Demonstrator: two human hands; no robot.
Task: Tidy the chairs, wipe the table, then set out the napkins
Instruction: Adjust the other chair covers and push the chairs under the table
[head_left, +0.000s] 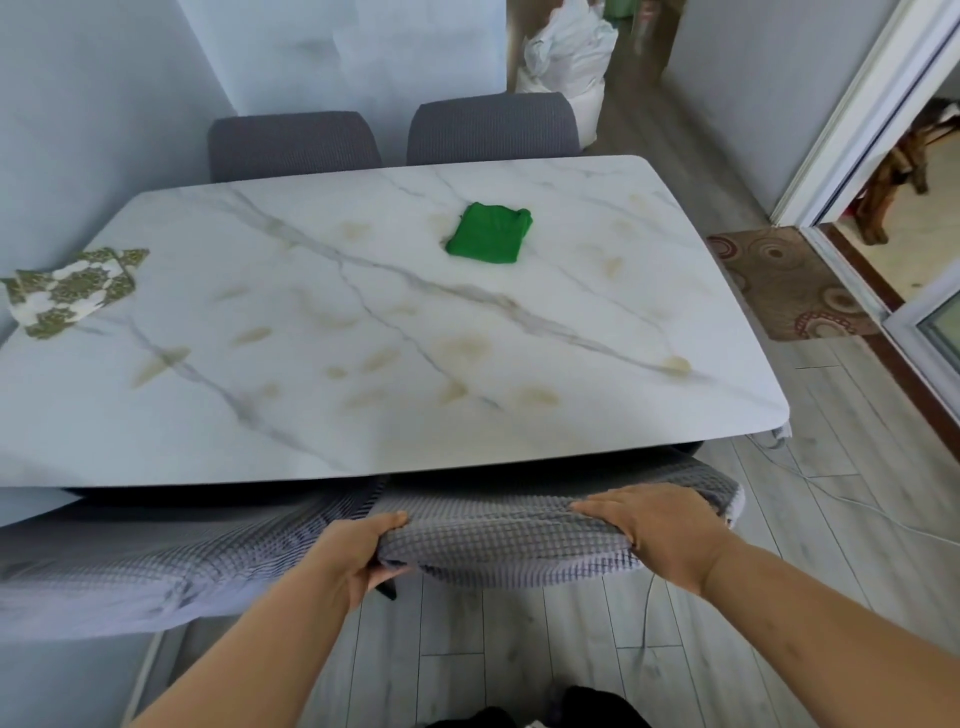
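Observation:
A white marble table (363, 322) fills the middle of the view. Folded green cloth (490, 233) lies on its far right part. Patterned green-and-white napkins (72, 288) lie at the left edge. Right in front of me, a grey waffle-covered chair (519, 540) stands pushed against the table's near edge. My left hand (358, 551) grips the left end of its backrest, thumb on top and fingers under. My right hand (654, 525) grips the right part of the backrest top, fingers bent over the edge. A second grey chair (130, 566) stands to its left.
Two more grey chairs (293, 145) (493, 127) stand tucked in at the table's far side. A wall runs along the left. On the right lie a patterned doormat (784, 283), a sliding door frame (857, 119) and wood-look floor; a white sack (566, 57) stands beyond.

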